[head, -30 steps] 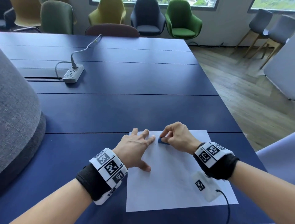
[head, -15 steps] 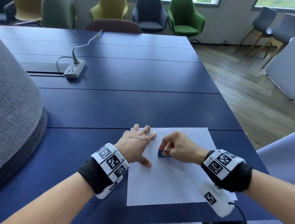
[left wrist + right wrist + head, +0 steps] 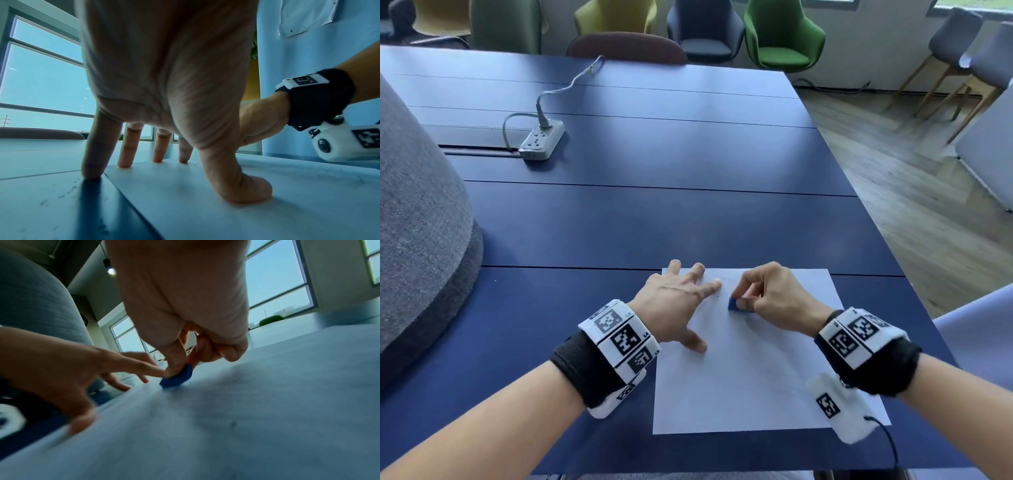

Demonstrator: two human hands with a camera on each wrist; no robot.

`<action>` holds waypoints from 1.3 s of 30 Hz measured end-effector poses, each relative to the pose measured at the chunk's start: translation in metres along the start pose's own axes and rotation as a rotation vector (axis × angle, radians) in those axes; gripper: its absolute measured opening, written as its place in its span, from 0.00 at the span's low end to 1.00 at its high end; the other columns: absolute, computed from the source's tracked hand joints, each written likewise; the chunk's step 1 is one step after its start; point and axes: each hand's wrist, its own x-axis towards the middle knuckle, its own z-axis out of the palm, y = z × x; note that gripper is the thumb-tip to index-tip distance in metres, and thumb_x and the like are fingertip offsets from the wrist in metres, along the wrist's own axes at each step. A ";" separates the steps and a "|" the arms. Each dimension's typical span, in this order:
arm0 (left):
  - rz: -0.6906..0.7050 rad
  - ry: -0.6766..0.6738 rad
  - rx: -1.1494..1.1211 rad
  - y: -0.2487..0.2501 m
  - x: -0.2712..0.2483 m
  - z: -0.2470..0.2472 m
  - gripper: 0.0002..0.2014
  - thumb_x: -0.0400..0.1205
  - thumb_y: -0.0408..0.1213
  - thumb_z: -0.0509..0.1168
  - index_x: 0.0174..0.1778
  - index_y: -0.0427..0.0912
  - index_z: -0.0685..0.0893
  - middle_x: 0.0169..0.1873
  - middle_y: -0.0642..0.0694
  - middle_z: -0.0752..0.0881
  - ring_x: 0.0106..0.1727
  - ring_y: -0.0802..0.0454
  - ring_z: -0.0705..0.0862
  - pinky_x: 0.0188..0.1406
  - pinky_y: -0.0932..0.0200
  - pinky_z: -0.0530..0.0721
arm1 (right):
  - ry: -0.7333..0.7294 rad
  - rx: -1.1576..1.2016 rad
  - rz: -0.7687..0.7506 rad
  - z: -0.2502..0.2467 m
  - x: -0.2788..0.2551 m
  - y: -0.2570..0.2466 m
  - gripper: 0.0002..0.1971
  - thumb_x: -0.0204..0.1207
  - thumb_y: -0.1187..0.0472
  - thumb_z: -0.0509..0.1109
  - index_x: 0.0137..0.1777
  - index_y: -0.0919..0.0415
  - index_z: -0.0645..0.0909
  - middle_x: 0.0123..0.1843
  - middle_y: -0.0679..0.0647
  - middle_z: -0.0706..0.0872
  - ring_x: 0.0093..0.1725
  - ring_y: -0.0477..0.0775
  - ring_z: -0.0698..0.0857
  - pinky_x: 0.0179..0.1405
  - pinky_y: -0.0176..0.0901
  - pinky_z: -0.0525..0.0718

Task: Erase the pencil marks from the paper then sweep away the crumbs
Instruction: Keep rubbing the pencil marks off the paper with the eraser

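A: Head view, lower centre of frame. White paper (image 3: 739,383) lies flat on the blue table (image 3: 654,222), near its front edge.

B: Left hand (image 3: 674,305)?

A: Spread flat, fingers straight, holding nothing. Thumb and three fingertips press the paper's upper left corner; the little finger (image 3: 92,162) lands on the table just off the sheet.

B: Right hand (image 3: 774,298)?

A: Curled, pinching a blue eraser (image 3: 736,304) between thumb and fingers. The eraser touches the paper in its upper middle, just beside the left forefinger. Right wrist view is blurred.

B: Marks?

A: Faint grey smudges below the eraser; a few dark specks near the left fingertips. Too small to tell more.

B: Other items?

A: Power strip (image 3: 541,139), upper left, well apart from the sheet.
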 end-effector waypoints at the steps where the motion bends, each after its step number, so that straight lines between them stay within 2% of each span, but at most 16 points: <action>1: 0.000 -0.001 0.000 0.000 0.000 0.000 0.50 0.69 0.66 0.73 0.83 0.61 0.53 0.73 0.51 0.63 0.66 0.43 0.64 0.43 0.52 0.67 | -0.064 -0.012 -0.009 0.004 -0.007 -0.002 0.07 0.71 0.68 0.74 0.38 0.56 0.89 0.28 0.48 0.84 0.21 0.37 0.76 0.23 0.25 0.72; 3: 0.002 -0.004 -0.005 0.001 0.000 0.000 0.51 0.70 0.66 0.73 0.84 0.60 0.53 0.73 0.50 0.62 0.66 0.43 0.64 0.44 0.53 0.67 | -0.166 -0.042 -0.018 0.008 -0.015 -0.007 0.06 0.71 0.67 0.75 0.38 0.56 0.89 0.27 0.46 0.82 0.22 0.37 0.76 0.23 0.24 0.71; 8: -0.002 -0.008 0.009 0.001 0.000 -0.001 0.50 0.70 0.66 0.72 0.84 0.60 0.52 0.74 0.50 0.61 0.67 0.42 0.64 0.43 0.52 0.68 | 0.024 0.010 0.005 -0.002 0.002 -0.002 0.05 0.71 0.68 0.75 0.39 0.58 0.89 0.28 0.47 0.85 0.21 0.36 0.78 0.23 0.25 0.73; 12: -0.004 -0.010 0.006 0.002 0.000 0.000 0.51 0.70 0.65 0.73 0.84 0.60 0.52 0.75 0.49 0.61 0.68 0.42 0.64 0.44 0.52 0.68 | -0.200 -0.053 -0.034 0.009 -0.018 -0.005 0.05 0.71 0.67 0.75 0.39 0.56 0.90 0.26 0.45 0.82 0.23 0.38 0.77 0.24 0.25 0.71; 13: -0.004 -0.012 0.001 0.002 0.000 0.000 0.51 0.70 0.65 0.73 0.84 0.60 0.52 0.75 0.49 0.61 0.68 0.41 0.63 0.44 0.52 0.68 | -0.212 -0.070 -0.037 0.008 -0.017 -0.006 0.05 0.71 0.67 0.75 0.40 0.55 0.90 0.26 0.44 0.82 0.24 0.38 0.77 0.24 0.24 0.71; 16: -0.001 -0.012 0.003 0.001 0.000 -0.001 0.50 0.71 0.65 0.73 0.84 0.60 0.52 0.75 0.49 0.61 0.68 0.41 0.63 0.44 0.52 0.67 | -0.075 -0.043 -0.032 0.003 -0.002 -0.004 0.05 0.72 0.68 0.75 0.41 0.57 0.90 0.28 0.46 0.83 0.25 0.39 0.78 0.24 0.24 0.72; 18: -0.001 -0.012 -0.001 0.001 0.000 -0.001 0.50 0.71 0.65 0.73 0.84 0.60 0.52 0.75 0.49 0.61 0.68 0.41 0.63 0.43 0.52 0.67 | -0.058 -0.024 -0.026 0.003 -0.001 -0.001 0.05 0.72 0.68 0.74 0.40 0.58 0.90 0.28 0.48 0.84 0.23 0.38 0.78 0.24 0.24 0.72; 22: -0.001 -0.015 0.004 0.002 -0.001 -0.002 0.50 0.70 0.65 0.73 0.84 0.60 0.53 0.74 0.49 0.62 0.67 0.42 0.64 0.42 0.52 0.68 | -0.270 -0.114 -0.040 0.002 -0.010 -0.003 0.06 0.72 0.67 0.75 0.41 0.55 0.90 0.29 0.46 0.84 0.24 0.37 0.77 0.24 0.25 0.72; 23: -0.001 -0.018 0.002 0.002 -0.001 -0.002 0.50 0.70 0.65 0.73 0.84 0.59 0.53 0.73 0.49 0.62 0.67 0.42 0.64 0.42 0.52 0.68 | -0.237 -0.115 -0.046 -0.002 -0.006 -0.003 0.07 0.71 0.67 0.75 0.40 0.54 0.90 0.29 0.46 0.85 0.24 0.37 0.77 0.25 0.25 0.72; 26: 0.003 -0.020 -0.001 0.001 0.000 -0.003 0.50 0.70 0.65 0.73 0.83 0.60 0.53 0.73 0.49 0.62 0.67 0.42 0.64 0.42 0.52 0.67 | 0.001 -0.038 -0.041 -0.011 0.010 0.001 0.08 0.71 0.67 0.76 0.37 0.52 0.89 0.29 0.47 0.86 0.23 0.35 0.79 0.26 0.25 0.74; 27: 0.003 -0.019 -0.001 0.001 0.000 -0.002 0.50 0.70 0.66 0.73 0.83 0.60 0.53 0.73 0.49 0.62 0.67 0.42 0.64 0.42 0.52 0.67 | 0.025 -0.016 -0.028 -0.011 0.010 0.003 0.08 0.71 0.67 0.76 0.36 0.52 0.89 0.28 0.47 0.86 0.23 0.35 0.79 0.26 0.26 0.75; 28: 0.003 -0.018 0.000 0.001 0.000 -0.002 0.50 0.70 0.66 0.73 0.83 0.60 0.53 0.73 0.49 0.62 0.66 0.42 0.64 0.41 0.52 0.67 | -0.004 -0.010 -0.020 -0.011 0.008 0.004 0.07 0.71 0.67 0.76 0.37 0.53 0.89 0.28 0.46 0.86 0.24 0.36 0.80 0.26 0.26 0.75; 31: 0.003 -0.020 0.007 0.002 0.000 -0.002 0.50 0.69 0.66 0.74 0.83 0.60 0.53 0.71 0.50 0.63 0.65 0.43 0.65 0.41 0.53 0.68 | -0.228 -0.065 0.003 -0.009 0.000 0.001 0.06 0.71 0.68 0.75 0.40 0.56 0.90 0.28 0.45 0.85 0.26 0.39 0.80 0.28 0.30 0.77; 32: 0.004 -0.021 0.008 0.001 0.001 -0.003 0.51 0.69 0.66 0.74 0.83 0.60 0.53 0.71 0.49 0.63 0.65 0.43 0.65 0.41 0.53 0.68 | -0.232 -0.072 -0.001 -0.010 0.003 0.000 0.07 0.71 0.69 0.75 0.41 0.57 0.90 0.27 0.44 0.85 0.26 0.38 0.80 0.29 0.31 0.77; 36: 0.002 -0.022 0.010 0.001 0.001 -0.003 0.51 0.69 0.66 0.73 0.83 0.61 0.52 0.70 0.50 0.63 0.64 0.44 0.65 0.41 0.53 0.69 | 0.006 0.002 -0.023 -0.012 0.023 0.000 0.05 0.71 0.68 0.76 0.39 0.58 0.90 0.28 0.48 0.85 0.22 0.34 0.79 0.24 0.24 0.73; 39: 0.003 -0.021 0.016 0.002 0.001 -0.004 0.51 0.69 0.66 0.73 0.84 0.60 0.52 0.70 0.49 0.63 0.64 0.43 0.65 0.41 0.53 0.69 | 0.003 -0.003 -0.032 -0.010 0.019 0.006 0.05 0.72 0.67 0.75 0.39 0.56 0.90 0.28 0.48 0.85 0.22 0.35 0.78 0.23 0.24 0.73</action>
